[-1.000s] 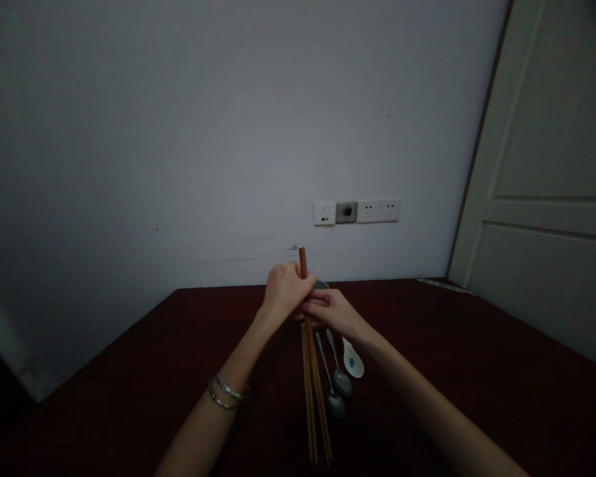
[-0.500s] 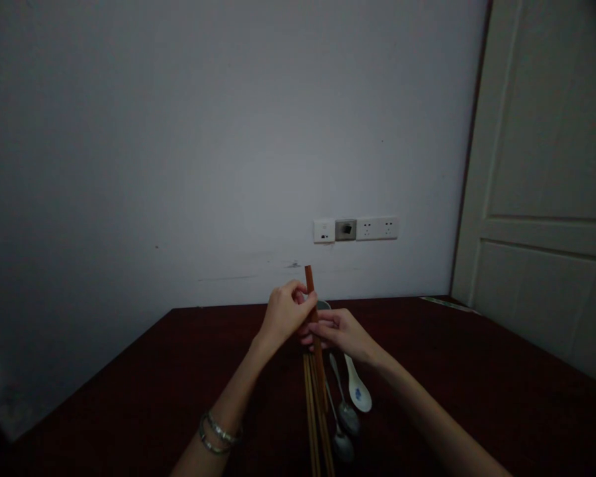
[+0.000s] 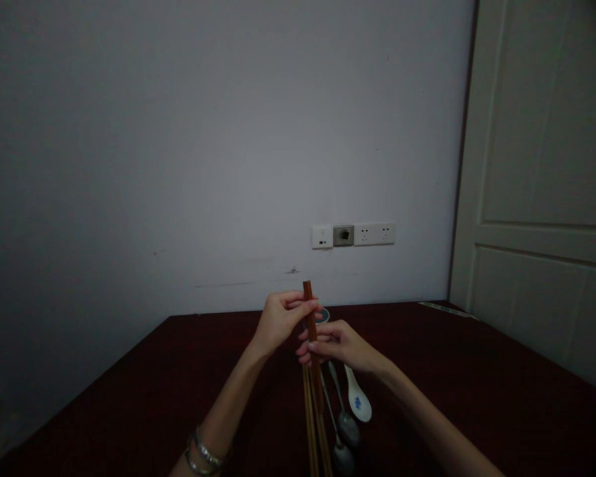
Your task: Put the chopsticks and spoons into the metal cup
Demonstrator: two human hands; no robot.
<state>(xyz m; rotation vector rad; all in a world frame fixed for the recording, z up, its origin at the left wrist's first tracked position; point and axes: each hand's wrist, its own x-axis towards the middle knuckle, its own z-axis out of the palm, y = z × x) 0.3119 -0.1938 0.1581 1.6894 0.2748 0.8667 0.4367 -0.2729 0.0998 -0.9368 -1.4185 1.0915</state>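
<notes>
My left hand (image 3: 279, 322) pinches reddish-brown chopsticks (image 3: 312, 324) near their top end, which points up toward the wall. Lower on the same chopsticks, my right hand (image 3: 346, 346) grips them between thumb and fingers. I cannot tell exactly how many chopsticks are in the bundle. Below the hands, several lighter wooden chopsticks (image 3: 310, 424) lie lengthwise on the table. Just right of these are two metal spoons, one metal spoon (image 3: 348, 427) and a nearer metal spoon (image 3: 343, 457). A white ceramic spoon (image 3: 359, 403) with a blue mark lies beside them.
Behind my hands stands a round-rimmed container (image 3: 324, 316), mostly hidden. The dark red table (image 3: 218, 397) meets a pale wall (image 3: 228, 165) with switches and sockets (image 3: 374, 234). At right are a panelled door (image 3: 541, 199) and a thin flat strip (image 3: 447, 309) on the table's back edge.
The fingers of my left hand have straightened somewhat around the top of the chopsticks. Both hands and the background sit slightly lower in the view. The right hand keeps its grip.
</notes>
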